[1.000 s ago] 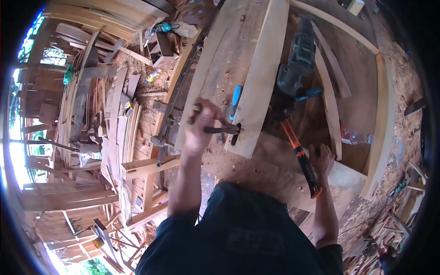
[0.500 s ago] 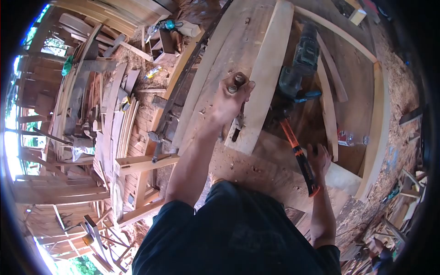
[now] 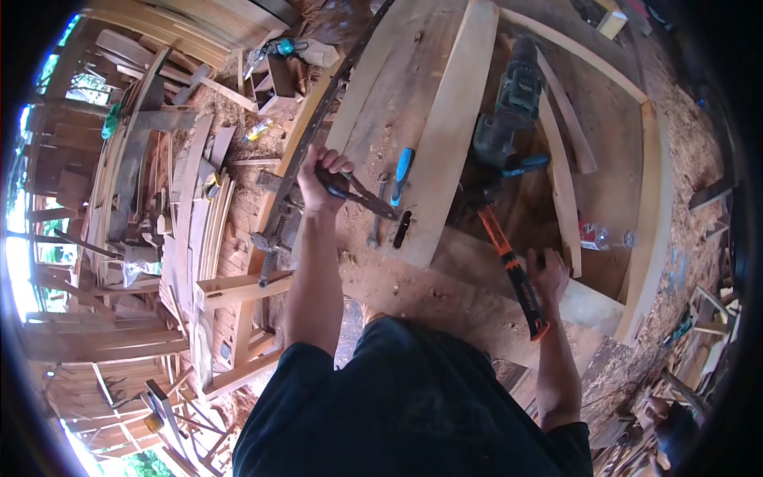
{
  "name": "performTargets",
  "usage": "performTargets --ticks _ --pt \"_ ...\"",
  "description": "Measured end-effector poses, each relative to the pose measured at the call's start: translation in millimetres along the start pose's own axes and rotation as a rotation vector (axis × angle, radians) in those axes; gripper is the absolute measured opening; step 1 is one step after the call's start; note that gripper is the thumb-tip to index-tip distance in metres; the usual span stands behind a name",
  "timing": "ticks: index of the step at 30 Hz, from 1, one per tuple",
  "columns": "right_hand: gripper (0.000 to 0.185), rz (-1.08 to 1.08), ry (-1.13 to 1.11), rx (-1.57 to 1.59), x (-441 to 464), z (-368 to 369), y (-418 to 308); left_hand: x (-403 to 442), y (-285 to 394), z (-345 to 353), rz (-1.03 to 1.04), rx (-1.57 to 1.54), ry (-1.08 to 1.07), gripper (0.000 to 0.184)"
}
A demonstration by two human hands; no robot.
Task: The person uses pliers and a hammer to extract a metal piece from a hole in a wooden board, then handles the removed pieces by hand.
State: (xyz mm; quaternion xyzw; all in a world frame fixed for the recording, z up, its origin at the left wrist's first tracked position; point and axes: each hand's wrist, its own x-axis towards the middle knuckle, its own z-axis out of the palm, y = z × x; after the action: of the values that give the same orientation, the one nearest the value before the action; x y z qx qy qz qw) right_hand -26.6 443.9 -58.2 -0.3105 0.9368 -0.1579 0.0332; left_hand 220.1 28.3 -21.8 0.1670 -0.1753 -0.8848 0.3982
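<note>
My left hand (image 3: 319,181) is closed around the dark handles of a pair of pliers (image 3: 367,199). The jaws point right and down, above or against the work surface. Just beyond them lie a blue-handled tool (image 3: 403,175) and a metal wrench (image 3: 377,213). A dark slot or object (image 3: 403,229) shows near the end of a pale board (image 3: 457,119). My right hand (image 3: 548,276) rests by a board edge, fingers apart and holding nothing visible. Beside it lies an orange and black hammer handle (image 3: 515,274); its head is hard to make out in shadow.
A dark green cordless drill (image 3: 517,95) lies past the hammer. A clear plastic bottle (image 3: 608,237) is to the right, inside a wooden frame (image 3: 650,215). A metal spring (image 3: 269,258) hangs at the left bench edge. Stacked planks (image 3: 195,179) and scraps fill the left side.
My left hand has moved left with the pliers and tilted them from upright to lying sideways. The blue-handled tool and wrench are now uncovered. My right hand stays nearly in place.
</note>
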Motion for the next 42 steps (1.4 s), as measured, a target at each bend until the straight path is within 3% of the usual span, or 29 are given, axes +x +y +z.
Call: performTargets --ticks 5,7,9,10,13,16,20,23,26,30,32,35,38,42 --pt "0.031 -0.037 0.001 0.042 -3 -3 2 -21 7 69 0.025 0.255 -0.031 0.022" --pt "0.026 -0.094 0.054 0.139 -2 -4 8 -29 4 90 0.019 0.470 -0.183 0.021" --pt "0.022 0.014 -0.027 0.639 4 -20 22 -37 -2 99 -0.019 0.548 -0.361 0.028" --pt "0.021 0.071 -0.068 0.889 7 -33 24 -45 -8 108 -0.025 0.622 -0.352 0.030" --pt "0.016 0.191 0.045 0.819 6 -100 -27 -62 -22 124 -0.026 0.856 -0.403 0.040" --pt "0.014 0.100 0.089 0.858 -5 -127 -89 -80 -25 140 -0.027 0.972 -0.418 0.045" --pt "0.017 0.055 -0.145 1.037 -22 -105 -159 -89 -22 136 -0.124 0.960 -0.528 0.058" --pt "0.022 -0.045 -0.093 1.041 -27 -92 -209 -83 -20 123 -0.177 1.006 -0.720 0.063" --pt "0.027 -0.153 0.017 1.014 -25 -103 -246 -86 -21 128 -0.300 1.071 -0.734 0.068" --pt "0.031 -0.198 0.038 0.967 -37 -107 -252 -120 -35 129 -0.099 1.165 -0.837 0.073" --pt "0.034 -0.119 -0.075 1.044 -62 -107 -236 -142 -44 112 0.134 1.351 -0.895 0.077" --pt "0.044 0.161 -0.297 1.252 -118 -103 -236 -166 -54 78 0.246 1.354 -0.938 0.083" --pt "0.057 0.490 -0.468 1.517 -161 -88 -241 -172 -54 49 0.278 1.387 -1.142 0.079" --pt "0.069 0.831 -0.525 1.844 -156 -99 -271 -163 -40 44 0.114 1.371 -1.309 0.075"
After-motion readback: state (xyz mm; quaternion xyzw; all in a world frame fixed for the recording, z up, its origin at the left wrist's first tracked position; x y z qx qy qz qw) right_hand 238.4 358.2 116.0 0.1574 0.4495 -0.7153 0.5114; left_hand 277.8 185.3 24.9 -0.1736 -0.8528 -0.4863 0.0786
